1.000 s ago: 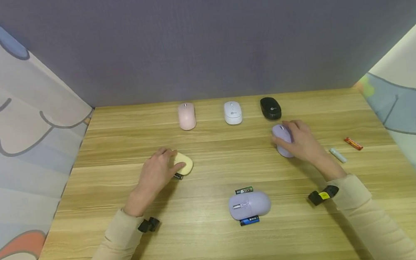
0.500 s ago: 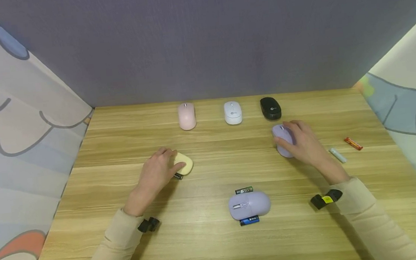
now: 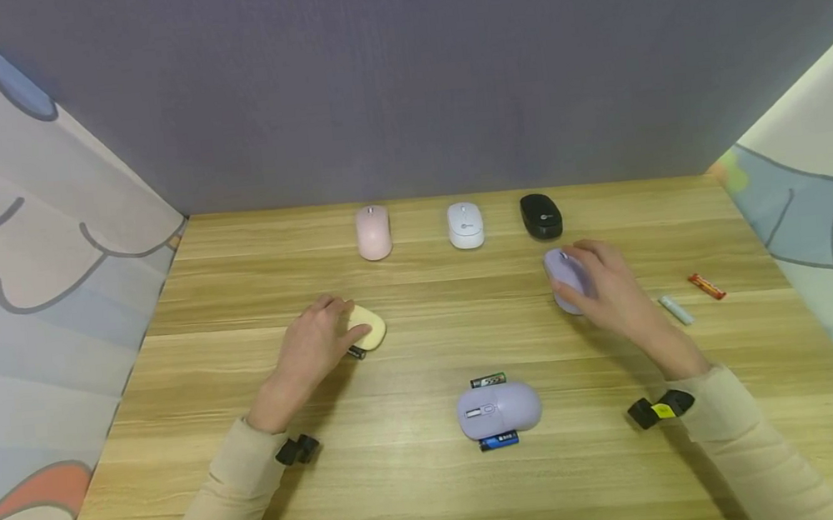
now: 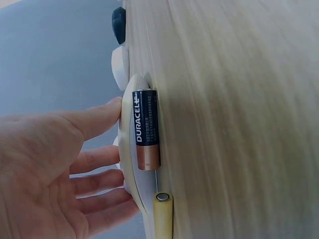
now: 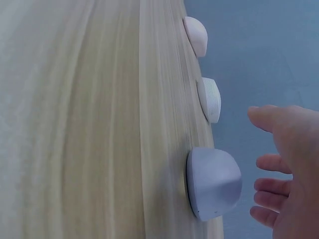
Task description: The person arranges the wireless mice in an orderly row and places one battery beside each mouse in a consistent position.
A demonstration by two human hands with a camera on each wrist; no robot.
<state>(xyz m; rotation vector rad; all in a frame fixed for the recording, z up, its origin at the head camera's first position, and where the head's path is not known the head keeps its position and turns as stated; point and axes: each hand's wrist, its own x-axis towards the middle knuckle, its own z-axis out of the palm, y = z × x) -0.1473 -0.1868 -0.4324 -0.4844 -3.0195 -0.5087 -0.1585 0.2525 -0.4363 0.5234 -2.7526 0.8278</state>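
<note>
My left hand (image 3: pixel 311 337) grips the pale yellow computer mouse (image 3: pixel 370 328), thumb on its near side and fingers along the other. A Duracell battery (image 4: pixel 147 129) lies against that mouse's near side, and a yellow battery (image 4: pixel 163 214) shows below it in the left wrist view. My right hand (image 3: pixel 612 287) is over the small lilac mouse (image 3: pixel 565 271). In the right wrist view a gap separates the fingers (image 5: pixel 271 186) from that same lilac mouse (image 5: pixel 214 183), which sits on the table.
Along the back stand a pink mouse (image 3: pixel 374 233), a white mouse (image 3: pixel 465 226) and a black mouse (image 3: pixel 541 216). A larger lilac mouse (image 3: pixel 502 410) lies front centre between a green battery (image 3: pixel 488 380) and a blue battery (image 3: pixel 498 441). A pale battery (image 3: pixel 676 310) and a red one (image 3: pixel 707 286) lie right.
My right hand and wrist have shifted slightly to the right and toward me, while the small lilac mouse stays in place. My left hand keeps its place on the yellow mouse.
</note>
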